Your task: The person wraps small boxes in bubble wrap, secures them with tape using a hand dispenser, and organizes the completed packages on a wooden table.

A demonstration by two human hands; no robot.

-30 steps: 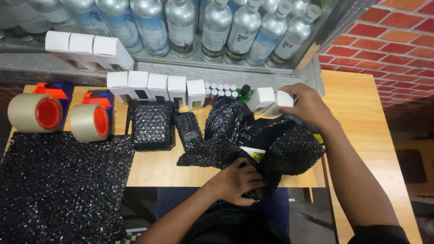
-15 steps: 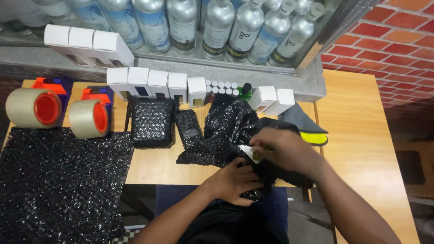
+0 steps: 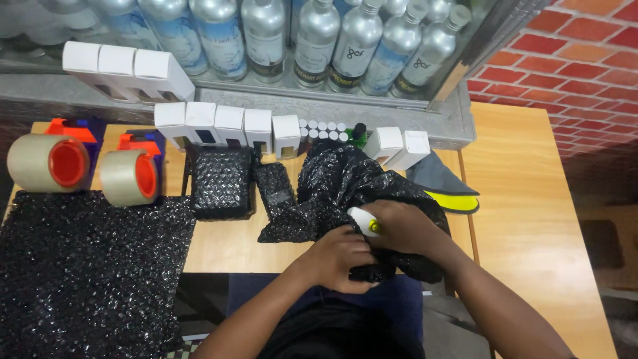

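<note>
Both hands at near edge of counter (image 3: 226,246). Right hand (image 3: 405,229) clamped on small white box (image 3: 364,221) (yellow tip showing), pressing it into black bubble wrap (image 3: 345,186). Left hand (image 3: 339,259) gripping wrap's lower fold. Tape rolls (image 3: 126,176) far left.

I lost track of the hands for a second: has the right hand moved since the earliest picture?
Yes. The right hand has come down from the white boxes at the back to the black bubble wrap, beside the left hand.

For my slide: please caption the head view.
Both hands, left hand and right hand, tuck a small white box into black bubble wrap.
</note>
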